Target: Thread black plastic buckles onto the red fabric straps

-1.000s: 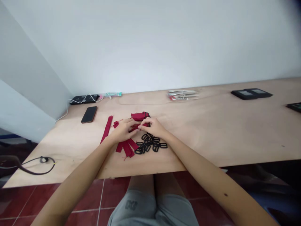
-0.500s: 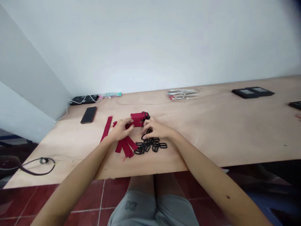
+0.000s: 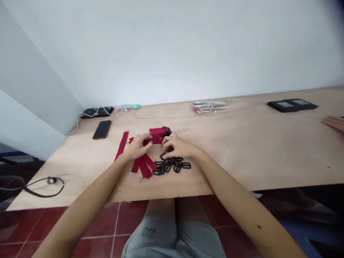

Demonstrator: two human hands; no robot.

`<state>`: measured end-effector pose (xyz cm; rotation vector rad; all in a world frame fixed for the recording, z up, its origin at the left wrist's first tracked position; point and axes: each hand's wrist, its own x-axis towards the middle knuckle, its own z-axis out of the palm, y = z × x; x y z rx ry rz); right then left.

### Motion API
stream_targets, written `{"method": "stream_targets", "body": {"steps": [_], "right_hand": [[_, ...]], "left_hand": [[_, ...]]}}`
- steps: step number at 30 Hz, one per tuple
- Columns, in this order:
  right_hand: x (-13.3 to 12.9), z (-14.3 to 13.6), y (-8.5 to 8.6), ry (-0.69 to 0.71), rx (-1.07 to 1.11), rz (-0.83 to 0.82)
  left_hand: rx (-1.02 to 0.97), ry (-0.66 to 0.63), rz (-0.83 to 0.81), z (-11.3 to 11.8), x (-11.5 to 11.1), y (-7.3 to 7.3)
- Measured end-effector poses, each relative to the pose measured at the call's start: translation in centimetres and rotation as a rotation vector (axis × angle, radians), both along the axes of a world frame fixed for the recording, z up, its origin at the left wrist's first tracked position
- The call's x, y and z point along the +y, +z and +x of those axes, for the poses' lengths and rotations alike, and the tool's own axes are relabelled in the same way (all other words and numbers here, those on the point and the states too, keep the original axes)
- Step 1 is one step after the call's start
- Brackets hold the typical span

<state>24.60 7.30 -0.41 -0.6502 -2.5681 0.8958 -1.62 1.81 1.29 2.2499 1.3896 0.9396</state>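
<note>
Several red straps fitted with black buckles (image 3: 158,132) lie stacked between and just beyond my hands. My left hand (image 3: 139,146) is curled at the left end of this stack, thumb and fingers bent over red fabric; its exact grip is unclear. My right hand (image 3: 176,146) has its thumb and index finger together on a black buckle, above a loose pile of black buckles (image 3: 168,166). Loose red strips (image 3: 143,167) fan out below my left hand. Another red strip (image 3: 122,146) lies to its left.
A phone (image 3: 101,129) and black boxes with a white cable (image 3: 96,112) are at the left. Plastic packets (image 3: 209,107) lie near the wall. A black case (image 3: 292,105) and another person's hand (image 3: 334,123) are at the right. A dark cable (image 3: 44,195) loops at the left edge.
Another person's hand has come further into view at the right edge. My own hands have barely moved, and the view has shifted slightly.
</note>
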Motion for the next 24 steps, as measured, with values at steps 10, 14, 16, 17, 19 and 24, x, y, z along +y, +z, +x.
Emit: {"method": "stream_targets", "body": {"steps": [10,14,16,17,19,24], "right_hand": [[-0.5,-0.5,0.6,0.022,-0.023,-0.012],[-0.9,-0.7,0.7,0.003,-0.051,-0.006],[-1.0,-0.8,0.6,-0.010,-0.042,-0.003],[-1.0,-0.8,0.5,-0.019,-0.038,-0.003],[-0.9,-0.8,0.4,-0.026,-0.037,0.003],[-1.0,-0.9,0.5,-0.032,-0.041,0.009]], "left_hand": [[0.004,-0.006,-0.021,0.0,0.1,-0.3],[0.034,-0.007,-0.024,0.0,0.3,-0.5],[0.026,-0.014,-0.019,0.0,0.3,-0.5],[0.019,-0.019,-0.018,0.0,0.3,-0.5],[0.015,-0.023,-0.021,0.0,0.3,-0.5],[0.035,-0.007,-0.010,-0.1,0.3,-0.6]]}}
